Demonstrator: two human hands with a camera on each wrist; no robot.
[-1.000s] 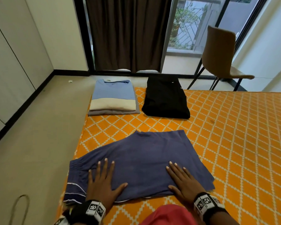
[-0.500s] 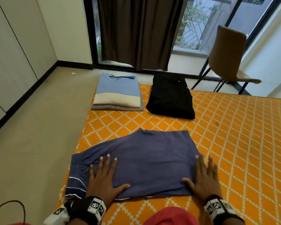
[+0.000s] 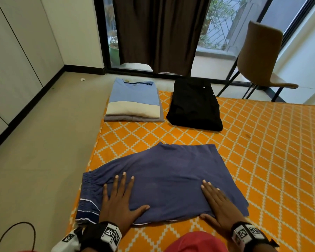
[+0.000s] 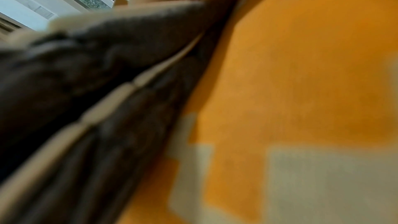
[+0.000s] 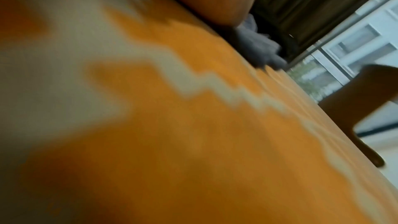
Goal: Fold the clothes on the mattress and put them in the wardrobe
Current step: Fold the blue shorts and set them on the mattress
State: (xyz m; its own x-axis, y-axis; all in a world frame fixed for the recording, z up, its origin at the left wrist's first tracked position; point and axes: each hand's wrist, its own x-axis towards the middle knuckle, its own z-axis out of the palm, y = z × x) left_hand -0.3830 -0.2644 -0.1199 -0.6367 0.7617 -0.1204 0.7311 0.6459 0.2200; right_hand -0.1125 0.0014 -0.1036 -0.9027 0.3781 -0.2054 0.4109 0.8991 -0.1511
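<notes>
Hands flat on the navy shorts (image 3: pixel 164 180) at the near edge of the orange mattress (image 3: pixel 262 151). Left hand (image 3: pixel 119 200) presses near the waistband end, fingers straight and close together, thumb splayed. Right hand (image 3: pixel 219 206) presses the right part, fingers together, thumb out on the near hem. Farther back: folded blue-and-cream shirt stack (image 3: pixel 134 102), folded black garment (image 3: pixel 195 106) just beside it. Beyond, brown chair (image 3: pixel 260 53), dark curtain (image 3: pixel 160 31).
</notes>
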